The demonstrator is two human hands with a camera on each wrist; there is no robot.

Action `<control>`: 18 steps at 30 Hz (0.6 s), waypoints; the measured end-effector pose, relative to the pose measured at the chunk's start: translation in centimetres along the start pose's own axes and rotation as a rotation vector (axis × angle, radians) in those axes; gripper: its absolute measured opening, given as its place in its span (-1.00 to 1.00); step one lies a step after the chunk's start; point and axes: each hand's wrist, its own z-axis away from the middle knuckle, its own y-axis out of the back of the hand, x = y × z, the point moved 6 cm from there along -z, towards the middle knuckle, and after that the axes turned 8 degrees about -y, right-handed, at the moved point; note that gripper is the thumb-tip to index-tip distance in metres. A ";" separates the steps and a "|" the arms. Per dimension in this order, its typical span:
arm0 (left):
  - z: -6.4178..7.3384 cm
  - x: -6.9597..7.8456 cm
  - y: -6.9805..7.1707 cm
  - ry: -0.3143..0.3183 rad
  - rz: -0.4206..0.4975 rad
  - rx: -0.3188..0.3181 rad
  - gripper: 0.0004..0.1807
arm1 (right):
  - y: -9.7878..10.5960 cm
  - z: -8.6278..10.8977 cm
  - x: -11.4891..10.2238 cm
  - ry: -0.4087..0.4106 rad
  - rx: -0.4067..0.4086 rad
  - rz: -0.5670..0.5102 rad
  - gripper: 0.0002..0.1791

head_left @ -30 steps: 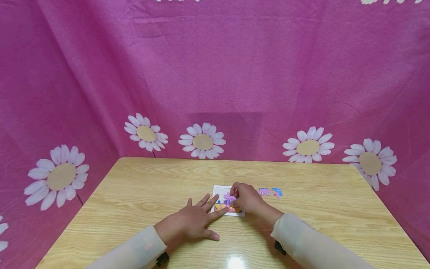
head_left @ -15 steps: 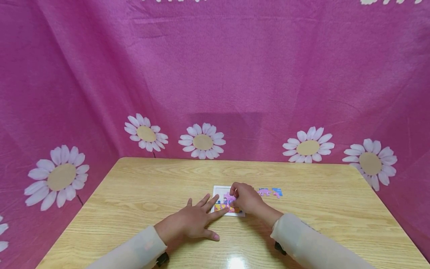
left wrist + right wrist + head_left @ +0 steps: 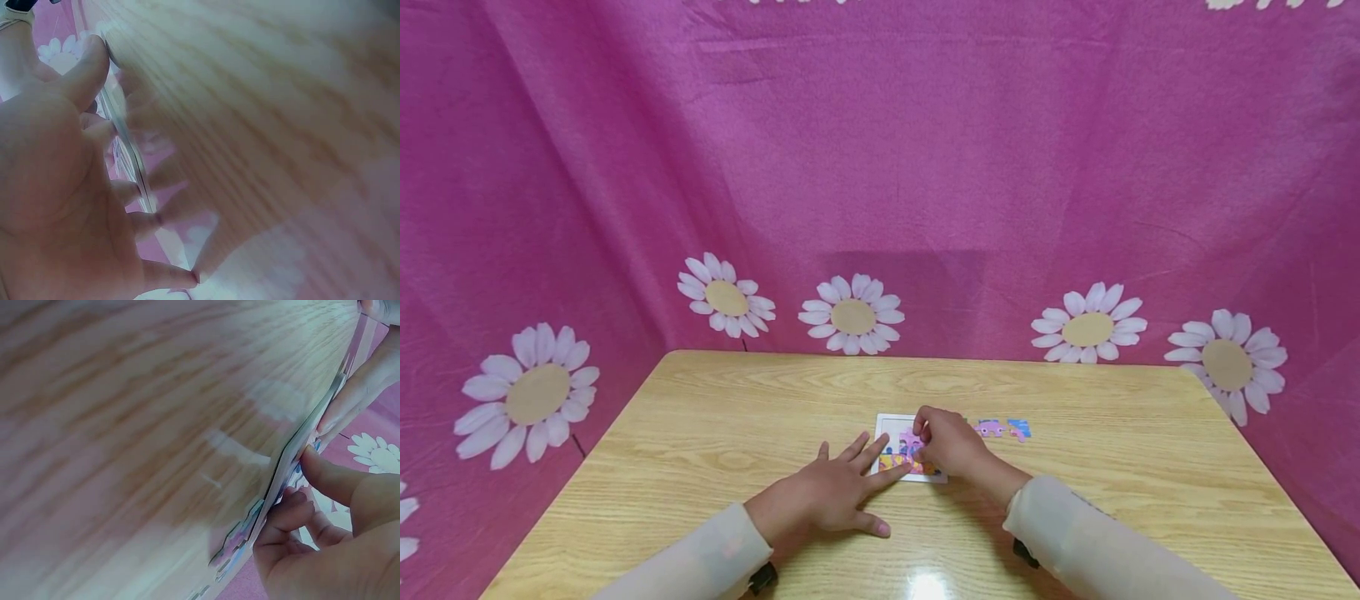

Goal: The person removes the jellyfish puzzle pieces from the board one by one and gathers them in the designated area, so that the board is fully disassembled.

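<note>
A small jigsaw puzzle board with a white border (image 3: 891,417) lies on the table, yellow and pink pieces (image 3: 887,461) filling its lower part. Across its left side and lower edge my left hand (image 3: 835,496) spreads straight fingers, holding nothing. My right hand (image 3: 953,442) is over the board's right side, index finger bent and thumb down on the puzzle. In the right wrist view, a bluish puzzle piece (image 3: 295,476) shows between thumb and curled finger, mostly hidden. The left wrist view shows the board's edge (image 3: 134,153) beneath the left fingers.
Loose puzzle pieces lie right of the board: a pink one with eyes (image 3: 990,428) and a blue-and-pink one (image 3: 1019,429). Another is partly hidden behind my right hand. A wooden table (image 3: 737,417) extends around, with a pink flowered cloth (image 3: 910,167) behind it.
My right hand makes only a very slight shift at the board. The left hand, the board and the loose pieces stay where they were.
</note>
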 end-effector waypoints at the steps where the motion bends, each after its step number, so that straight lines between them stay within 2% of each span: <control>1: 0.0 0.0 0.0 0.000 0.001 0.001 -0.07 | 0.0 0.0 0.0 -0.003 -0.003 -0.006 -0.68; 18: 0.1 0.2 0.1 0.003 -0.031 0.002 -0.07 | 0.0 0.2 -0.1 0.025 0.017 -0.109 -0.62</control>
